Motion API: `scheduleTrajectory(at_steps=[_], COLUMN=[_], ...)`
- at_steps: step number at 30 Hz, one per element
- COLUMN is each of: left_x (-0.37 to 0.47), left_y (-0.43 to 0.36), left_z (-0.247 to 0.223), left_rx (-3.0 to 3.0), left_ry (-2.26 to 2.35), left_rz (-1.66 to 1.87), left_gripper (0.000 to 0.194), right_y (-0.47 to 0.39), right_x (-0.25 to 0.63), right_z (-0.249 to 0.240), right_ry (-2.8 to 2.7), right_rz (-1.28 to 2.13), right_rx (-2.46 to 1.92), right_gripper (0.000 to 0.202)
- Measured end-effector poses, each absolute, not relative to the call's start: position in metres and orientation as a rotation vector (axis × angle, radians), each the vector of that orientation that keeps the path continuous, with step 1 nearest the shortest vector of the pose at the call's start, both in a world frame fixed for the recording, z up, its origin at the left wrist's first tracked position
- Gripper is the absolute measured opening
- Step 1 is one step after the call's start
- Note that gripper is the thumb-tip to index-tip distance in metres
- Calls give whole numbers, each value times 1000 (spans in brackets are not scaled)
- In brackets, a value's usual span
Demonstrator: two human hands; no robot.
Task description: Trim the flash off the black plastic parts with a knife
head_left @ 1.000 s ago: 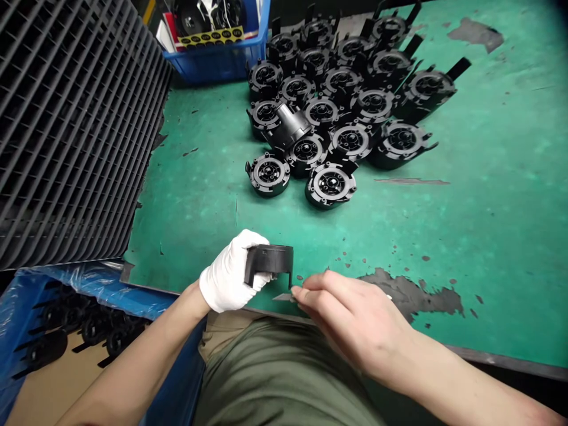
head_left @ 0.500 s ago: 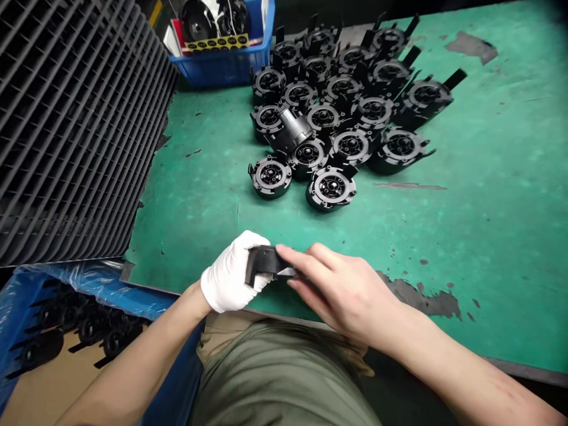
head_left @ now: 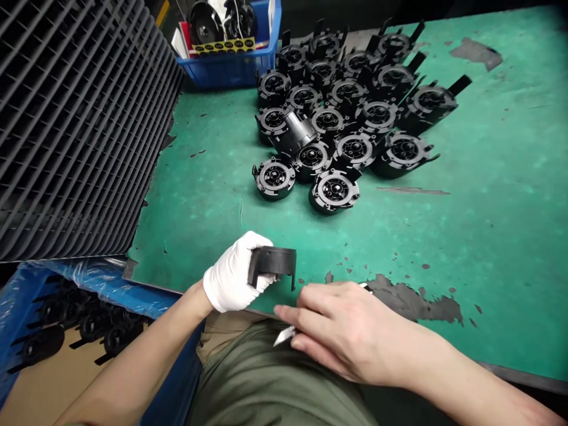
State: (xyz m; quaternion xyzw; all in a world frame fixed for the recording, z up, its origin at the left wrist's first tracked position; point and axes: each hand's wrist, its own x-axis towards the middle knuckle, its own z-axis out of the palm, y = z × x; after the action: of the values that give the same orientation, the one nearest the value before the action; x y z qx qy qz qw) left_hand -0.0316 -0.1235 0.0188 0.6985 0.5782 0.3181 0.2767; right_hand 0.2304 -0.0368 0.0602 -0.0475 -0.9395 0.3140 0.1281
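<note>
My left hand (head_left: 235, 275), in a white glove, is closed on a black plastic housing (head_left: 277, 260). The part is round, with legs pointing down. My bare right hand (head_left: 341, 325) is to the right and nearer my body, apart from the housing. It grips a craft knife (head_left: 284, 336), whose pale pointed blade sticks out below the index finger toward the left. Most of the knife's handle is hidden in the hand. Beyond both hands, several similar black housings (head_left: 335, 190) stand in a cluster on the green table, and one lies tilted (head_left: 296, 133) on top of others.
The green table top (head_left: 497, 248) is worn, with dark bare patches. At the back a blue bin (head_left: 231, 72) holds black parts and papers. A stack of dark grid trays (head_left: 80, 130) rises on the left. Below it, a plastic-lined blue crate (head_left: 26, 296) contains more black parts.
My right hand has drawn away from the housing, down and toward my body, and the knife blade now shows clearly. My left hand keeps its hold. The view has shifted slightly.
</note>
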Motion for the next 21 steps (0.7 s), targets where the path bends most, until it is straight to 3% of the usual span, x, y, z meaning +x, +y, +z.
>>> scheduleTrajectory(at_steps=[9,15,21], left_x=[-31,-31,-31], left_y=[-124,-125,-125], left_z=[17,16,15], left_rx=[1883,1884,1903], left_ry=[1581,1584,1564], left_rz=[846,854,868], left_gripper=[46,50,48], right_y=[-32,-34,-35], right_x=[230,222,222], right_z=[56,51,52], right_ry=[-2625,-2683,-2782], right_rz=[521,456,493], right_rx=[-551,-642,-585], right_gripper=[17,29,23])
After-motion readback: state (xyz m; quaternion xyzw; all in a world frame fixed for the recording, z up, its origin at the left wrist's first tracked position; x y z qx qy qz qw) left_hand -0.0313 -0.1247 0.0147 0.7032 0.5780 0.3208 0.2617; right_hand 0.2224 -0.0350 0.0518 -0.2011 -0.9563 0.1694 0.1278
